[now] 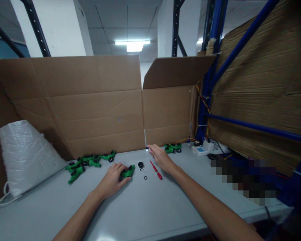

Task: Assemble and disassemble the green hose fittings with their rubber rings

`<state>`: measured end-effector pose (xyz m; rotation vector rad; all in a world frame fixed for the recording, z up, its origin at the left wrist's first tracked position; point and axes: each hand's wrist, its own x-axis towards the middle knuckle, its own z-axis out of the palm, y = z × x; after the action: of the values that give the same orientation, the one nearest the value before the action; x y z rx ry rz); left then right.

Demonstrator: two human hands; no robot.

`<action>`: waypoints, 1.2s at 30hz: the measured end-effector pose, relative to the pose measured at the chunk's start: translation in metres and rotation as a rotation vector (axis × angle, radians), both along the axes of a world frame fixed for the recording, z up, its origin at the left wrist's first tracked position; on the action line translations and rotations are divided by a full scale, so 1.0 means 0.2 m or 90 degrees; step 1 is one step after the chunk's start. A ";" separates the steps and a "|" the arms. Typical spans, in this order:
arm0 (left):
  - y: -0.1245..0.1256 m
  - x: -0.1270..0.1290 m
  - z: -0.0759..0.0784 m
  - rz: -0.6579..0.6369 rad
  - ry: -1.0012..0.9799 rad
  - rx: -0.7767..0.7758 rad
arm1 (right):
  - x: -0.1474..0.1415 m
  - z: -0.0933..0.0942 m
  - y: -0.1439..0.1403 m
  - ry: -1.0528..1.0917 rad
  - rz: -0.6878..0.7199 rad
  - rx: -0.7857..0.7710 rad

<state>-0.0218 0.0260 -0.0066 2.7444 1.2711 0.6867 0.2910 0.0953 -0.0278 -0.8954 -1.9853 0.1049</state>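
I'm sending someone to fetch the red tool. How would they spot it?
On the grey table, look in front of the cardboard wall, between the two hands. The red tool lies beside the right hand, thin and pointed, the only red thing among green parts and black rings.

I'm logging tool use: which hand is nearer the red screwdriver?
Right. The right hand lies just beside the red screwdriver, not touching it as far as I can tell. The left hand is farther off, resting on a green part.

Grey table (145, 214), green parts pile (86, 162), red tool (156, 170), black rings (142, 169), white bag (25, 157)
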 end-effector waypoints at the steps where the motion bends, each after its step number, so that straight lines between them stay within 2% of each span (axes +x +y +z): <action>1: 0.00 0.00 0.00 0.001 -0.001 -0.001 | 0.00 0.00 0.00 0.006 0.000 -0.002; 11: 0.01 0.00 -0.04 0.044 -0.058 -0.030 | -0.03 0.02 -0.04 0.034 0.011 -0.022; 20: 0.03 0.05 -0.03 0.073 -0.222 -0.112 | -0.07 0.06 -0.08 0.070 0.023 -0.037; 27: 0.05 0.06 -0.04 0.115 -0.355 -0.220 | -0.12 0.08 -0.13 0.079 0.060 -0.041; 36: 0.08 0.05 -0.04 0.107 -0.418 -0.234 | -0.17 0.06 -0.14 0.070 0.043 -0.020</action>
<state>-0.0121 0.0418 -0.0141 1.8984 1.2953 1.1111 0.2568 0.0682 -0.0150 -0.8260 -1.9164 0.2198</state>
